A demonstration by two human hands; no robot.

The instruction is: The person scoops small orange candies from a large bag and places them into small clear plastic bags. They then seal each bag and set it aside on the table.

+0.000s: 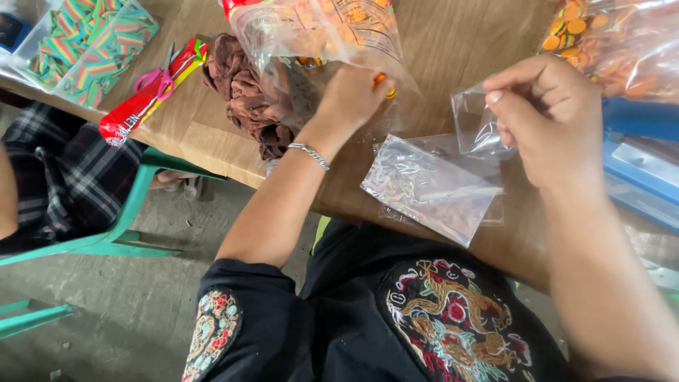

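Here the wooden table (212, 145) spreads under both hands, with a large clear bag of orange snacks (318, 32) just above the left hand (350, 95), a brown cloth (247, 99) bunched to that hand's left, and a stack of flat clear bags (431, 187) lying below and between the two hands. The left hand reaches into the mouth of the large bag, fingers pinched on a small orange piece (382, 79), while the right hand (552, 117) is closed on the rim of a small empty clear bag (475, 127), held up well apart from the left. To do this well, I judge the right hand should keep that small bag's mouth spread and tilted toward the left hand, so pieces drop in cleanly.
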